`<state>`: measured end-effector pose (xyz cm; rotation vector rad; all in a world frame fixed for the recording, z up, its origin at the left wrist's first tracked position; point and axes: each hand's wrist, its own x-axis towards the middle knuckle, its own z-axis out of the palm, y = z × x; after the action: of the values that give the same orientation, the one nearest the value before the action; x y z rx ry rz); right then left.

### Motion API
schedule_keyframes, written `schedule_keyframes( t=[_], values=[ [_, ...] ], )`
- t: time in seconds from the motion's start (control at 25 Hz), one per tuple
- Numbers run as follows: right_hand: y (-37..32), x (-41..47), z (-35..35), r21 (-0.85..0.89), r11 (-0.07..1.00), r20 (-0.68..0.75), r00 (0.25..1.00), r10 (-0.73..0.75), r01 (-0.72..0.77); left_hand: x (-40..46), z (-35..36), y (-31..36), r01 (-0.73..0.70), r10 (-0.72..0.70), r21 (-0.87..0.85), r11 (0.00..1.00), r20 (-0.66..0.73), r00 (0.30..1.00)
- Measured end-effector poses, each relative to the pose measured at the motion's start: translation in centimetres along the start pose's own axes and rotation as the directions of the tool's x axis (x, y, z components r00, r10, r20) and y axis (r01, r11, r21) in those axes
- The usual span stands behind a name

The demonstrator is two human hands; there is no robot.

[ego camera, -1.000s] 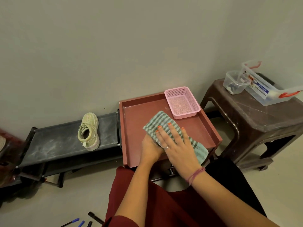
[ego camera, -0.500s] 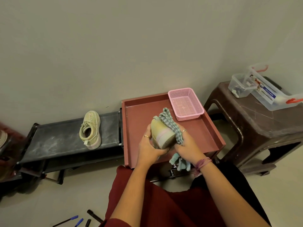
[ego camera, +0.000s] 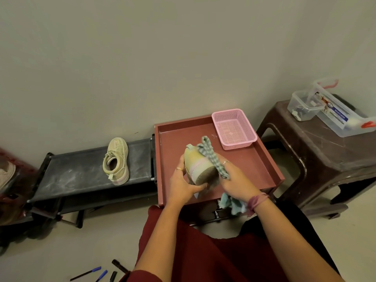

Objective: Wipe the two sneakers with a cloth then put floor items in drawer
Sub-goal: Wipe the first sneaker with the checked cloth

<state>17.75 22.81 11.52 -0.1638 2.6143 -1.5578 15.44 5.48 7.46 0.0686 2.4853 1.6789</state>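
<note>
My left hand (ego camera: 183, 185) grips a pale green sneaker (ego camera: 200, 167) by its sole end, holding it tilted above the open red drawer (ego camera: 266, 159). My right hand (ego camera: 236, 181) presses a green checked cloth (ego camera: 210, 156) against the sneaker's right side; the cloth's loose end hangs below my right wrist. The second pale green sneaker (ego camera: 116, 160) lies on the black shoe rack (ego camera: 81, 171) to the left. Several pens and markers (ego camera: 95, 273) lie on the floor at the bottom left.
A pink mesh basket (ego camera: 234, 128) sits in the drawer's back right corner. A brown plastic stool (ego camera: 317, 157) on the right bears two clear containers (ego camera: 333, 112). Another shoe (ego camera: 7, 176) shows at the far left edge. The wall runs behind everything.
One second ago both hands and the cloth lay flat in the drawer. The sneaker has since come up into view in my left hand, and the cloth has moved onto its right side.
</note>
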Motion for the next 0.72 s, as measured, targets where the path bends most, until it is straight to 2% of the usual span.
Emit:
schedule_keyframes(
  t=[0.04, 0.08, 0.12, 0.16, 0.2, 0.24, 0.28, 0.36, 0.44, 0.48, 0.6, 0.72],
  values=[
    [-1.2, -0.2, -0.3, -0.182, 0.981, 0.069, 0.996, -0.055, 0.067, -0.1, -0.2, -0.2, 0.024, -0.024, 0.001, 1.000, 0.010, 1.000],
    [-2.2, -0.4, -0.4, -0.377, 0.916, 0.136, 0.986, -0.094, 0.140, -0.2, -0.1, -0.1, 0.060, -0.060, -0.011, 0.998, 0.010, 0.998],
    [-3.1, -0.6, 0.2, -0.567, 0.788, 0.177, 0.969, -0.170, 0.242, -0.3, 0.0, 0.1, 0.092, -0.092, -0.019, 0.996, 0.002, 0.996],
    [-3.3, -0.7, 1.3, -0.721, 0.608, 0.206, 0.941, -0.270, 0.332, -0.5, 0.1, 0.4, 0.106, -0.106, -0.007, 0.994, -0.002, 0.994],
    [-3.3, -1.1, 2.5, -0.824, 0.443, 0.235, 0.924, -0.302, 0.354, -0.7, 0.4, 0.8, 0.116, -0.116, 0.017, 0.993, 0.011, 0.993],
    [-3.1, -1.5, 3.5, -0.878, 0.335, 0.242, 0.920, -0.307, 0.342, -0.9, 0.6, 1.1, 0.122, -0.122, 0.015, 0.992, 0.024, 0.992],
    [-2.6, -1.6, 4.1, -0.888, 0.301, 0.253, 0.916, -0.312, 0.347, -0.9, 0.8, 1.2, 0.102, -0.102, -0.006, 0.995, 0.017, 0.995],
    [-1.9, -1.5, 3.1, -0.858, 0.311, 0.273, 0.875, -0.399, 0.409, -0.9, 1.2, 1.4, 0.040, -0.041, -0.050, 0.998, -0.024, 0.999],
    [-1.2, -1.0, 1.0, -0.832, 0.338, 0.253, 0.844, -0.473, 0.439, -1.1, 1.5, 1.2, 0.053, -0.055, -0.068, 0.996, -0.029, 0.998],
    [-0.8, -0.8, 0.1, -0.806, 0.387, 0.247, 0.849, -0.466, 0.447, -1.1, 1.8, 1.2, 0.069, -0.072, -0.105, 0.992, -0.023, 0.997],
    [-0.2, -0.7, -1.0, -0.588, 0.690, 0.224, 0.905, -0.361, 0.421, -1.2, 2.2, 1.4, 0.083, -0.081, -0.178, 0.980, 0.017, 0.997],
    [0.6, -0.7, -1.2, -0.229, 0.933, 0.185, 0.954, -0.238, 0.277, -1.6, 1.3, 1.3, 0.037, -0.025, -0.214, 0.976, 0.057, 0.998]
  ],
)
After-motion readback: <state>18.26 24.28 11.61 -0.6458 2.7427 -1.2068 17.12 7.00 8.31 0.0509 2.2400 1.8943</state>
